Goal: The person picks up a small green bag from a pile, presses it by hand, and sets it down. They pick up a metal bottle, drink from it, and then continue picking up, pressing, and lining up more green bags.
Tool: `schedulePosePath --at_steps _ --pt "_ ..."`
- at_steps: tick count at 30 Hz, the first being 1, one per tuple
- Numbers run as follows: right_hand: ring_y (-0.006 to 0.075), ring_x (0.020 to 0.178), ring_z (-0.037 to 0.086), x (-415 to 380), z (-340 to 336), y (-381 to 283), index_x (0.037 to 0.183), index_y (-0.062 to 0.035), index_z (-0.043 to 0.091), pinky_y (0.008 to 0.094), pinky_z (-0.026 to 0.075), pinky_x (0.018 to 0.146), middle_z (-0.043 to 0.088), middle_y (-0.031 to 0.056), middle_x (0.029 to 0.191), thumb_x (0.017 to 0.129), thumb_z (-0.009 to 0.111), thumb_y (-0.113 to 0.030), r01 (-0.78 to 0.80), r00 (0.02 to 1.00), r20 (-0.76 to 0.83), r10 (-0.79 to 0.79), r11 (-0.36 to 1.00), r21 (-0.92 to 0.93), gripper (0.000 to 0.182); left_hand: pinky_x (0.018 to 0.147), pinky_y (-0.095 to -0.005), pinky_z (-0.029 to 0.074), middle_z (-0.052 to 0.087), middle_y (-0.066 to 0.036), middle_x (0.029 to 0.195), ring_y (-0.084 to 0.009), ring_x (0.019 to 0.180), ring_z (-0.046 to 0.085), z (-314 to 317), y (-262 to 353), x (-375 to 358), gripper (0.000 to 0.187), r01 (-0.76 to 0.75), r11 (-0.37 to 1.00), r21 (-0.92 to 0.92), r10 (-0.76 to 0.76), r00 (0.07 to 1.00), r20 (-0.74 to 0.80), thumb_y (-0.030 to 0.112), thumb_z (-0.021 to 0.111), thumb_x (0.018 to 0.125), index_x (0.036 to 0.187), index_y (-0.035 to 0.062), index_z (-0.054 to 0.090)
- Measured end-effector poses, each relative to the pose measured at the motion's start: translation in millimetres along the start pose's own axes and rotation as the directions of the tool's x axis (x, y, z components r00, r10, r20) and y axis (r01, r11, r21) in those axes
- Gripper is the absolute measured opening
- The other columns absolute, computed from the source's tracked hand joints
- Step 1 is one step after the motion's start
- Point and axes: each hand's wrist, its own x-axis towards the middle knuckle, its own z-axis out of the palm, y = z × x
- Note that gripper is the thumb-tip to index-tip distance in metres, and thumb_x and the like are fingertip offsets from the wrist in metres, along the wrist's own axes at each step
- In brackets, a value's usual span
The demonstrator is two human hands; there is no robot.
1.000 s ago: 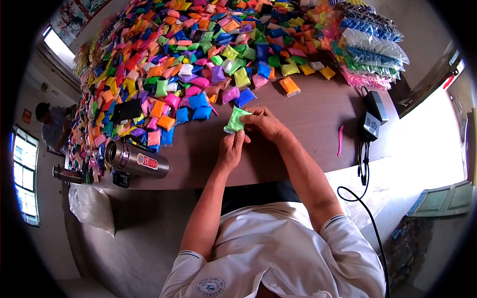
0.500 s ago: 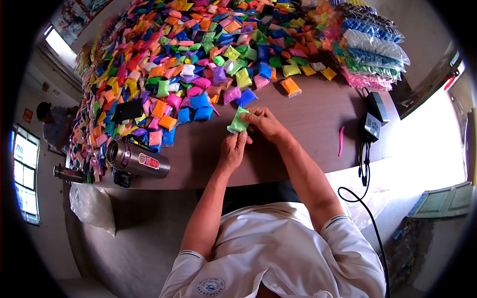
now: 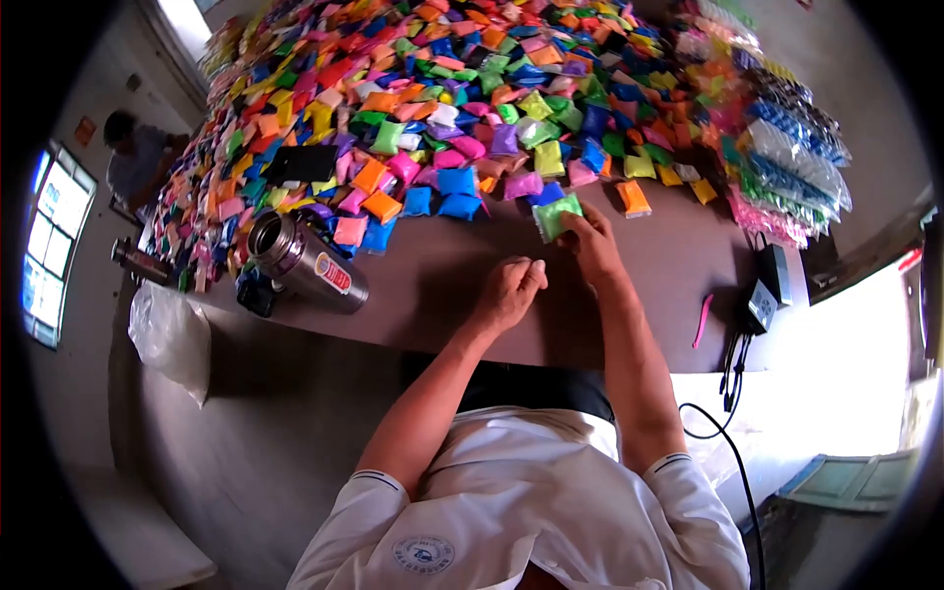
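A light green packet [image 3: 556, 217] is pinched between the thumb and fingers of my right hand [image 3: 592, 244], just off the near edge of the heaped packets. Lower and to the left, my left hand [image 3: 513, 290] is closed over the brown table, apart from the packet; whether anything is inside its fingers is hidden. Beyond both hands spreads a large pile of small coloured packets [image 3: 433, 118]. A blue packet [image 3: 547, 195] lies partly behind the green one, and an orange packet [image 3: 633, 199] lies to the right of my right hand.
An open steel flask [image 3: 313, 265] stands at the left of the table [image 3: 442, 305]. At the right are a pink strip [image 3: 702, 322], a black adapter [image 3: 761, 305] with cables, and stacked bagged bundles [image 3: 796, 157]. Another person [image 3: 143, 162] is at the far left.
My hands have parted; my left hand has let go of the green packet, and my right hand has carried it away towards the pile. The view has shifted.
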Motion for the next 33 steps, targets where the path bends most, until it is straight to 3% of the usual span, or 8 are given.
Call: schedulePosePath --at_steps 8,15,17,21,23,24,29,33 --pt "0.0121 0.073 0.059 30.7 72.3 -15.7 0.100 0.0017 0.061 0.0286 0.048 0.064 0.061 0.0062 0.083 0.084 0.065 -0.018 0.153 0.846 0.518 0.126 0.873 -0.463 0.025 0.070 -0.0460 0.045 0.058 -0.019 0.079 -0.0388 0.079 0.057 6.6 -3.6 -3.3 0.019 -0.130 0.977 0.171 0.133 0.991 -0.011 0.015 0.056 0.087 0.076 -0.0002 0.055" --pt "0.0146 0.068 0.065 62.4 162.7 -0.2 0.113 0.0008 0.059 0.0278 0.054 0.061 0.066 0.0109 0.089 0.084 0.066 -0.017 0.241 0.732 0.573 0.368 0.647 -0.723 0.034 0.089 -0.0393 0.047 0.063 -0.015 0.104 -0.0293 0.102 0.059 11.4 -14.2 -16.2 0.024 -0.160 0.919 0.361 0.152 0.987 0.052 0.006 0.054 0.086 0.109 0.0013 0.059" --pt "0.0179 0.075 0.067 70.5 167.4 31.2 0.111 0.0008 0.059 0.0304 0.055 0.065 0.067 0.0120 0.090 0.082 0.067 -0.017 0.320 0.756 0.606 0.248 0.668 -0.672 0.035 0.099 -0.0362 0.039 0.053 -0.013 0.119 -0.0261 0.115 0.049 18.2 -28.4 -19.0 0.041 0.020 0.991 -0.132 -0.007 0.995 0.097 0.011 0.056 0.091 0.129 0.0068 0.042" --pt "0.0343 0.089 0.064 64.0 170.8 37.1 0.105 -0.0017 0.060 0.0411 0.051 0.077 0.066 0.0161 0.100 0.075 0.073 -0.026 0.564 0.811 0.584 -0.034 0.308 -0.766 0.041 0.103 -0.0336 0.035 0.044 -0.009 0.128 -0.0191 0.120 0.044 25.2 -28.7 -16.2 0.051 -0.115 0.973 0.202 0.109 0.993 0.039 0.008 0.057 0.092 0.136 0.0106 0.032" --pt "0.0369 0.089 0.062 54.4 169.1 27.2 0.105 -0.0040 0.061 0.0429 0.049 0.078 0.065 0.0161 0.097 0.074 0.073 -0.028 0.561 0.822 0.564 -0.075 0.268 -0.783 0.041 0.105 -0.0333 0.032 0.043 -0.011 0.130 -0.0201 0.123 0.041 21.0 -13.8 -14.5 0.052 0.213 0.799 -0.562 -0.163 0.977 0.139 0.008 0.057 0.093 0.137 0.0113 0.030" --pt "0.0360 0.089 0.062 54.1 167.5 27.2 0.102 -0.0043 0.062 0.0429 0.049 0.078 0.064 0.0157 0.095 0.075 0.073 -0.027 0.581 0.811 0.575 -0.106 0.247 -0.775 0.037 0.105 -0.0333 0.032 0.043 -0.011 0.130 -0.0201 0.123 0.041 23.5 -20.2 -16.9 0.052 0.211 0.798 -0.565 -0.163 0.977 0.134 0.008 0.057 0.093 0.137 0.0113 0.030" --pt "0.0340 0.089 0.062 57.7 161.5 46.6 0.094 -0.0047 0.064 0.0425 0.049 0.077 0.063 0.0143 0.093 0.077 0.071 -0.025 0.693 0.703 0.696 -0.147 0.361 -0.624 0.027 0.104 -0.0339 0.033 0.045 -0.011 0.127 -0.0212 0.121 0.043 23.8 -20.6 -20.9 0.045 0.108 0.994 -0.020 -0.102 0.976 0.194 0.009 0.056 0.094 0.134 0.0112 0.035" --pt "0.0333 0.088 0.062 58.4 166.0 43.7 0.096 -0.0058 0.065 0.0418 0.049 0.077 0.063 0.0134 0.092 0.076 0.072 -0.025 0.684 0.703 0.710 -0.022 0.291 -0.669 0.029 0.101 -0.0335 0.034 0.048 -0.010 0.121 -0.0207 0.118 0.046 16.7 -8.0 -17.8 0.041 0.044 0.995 0.092 -0.052 0.995 0.088 0.008 0.055 0.093 0.131 0.0109 0.039"
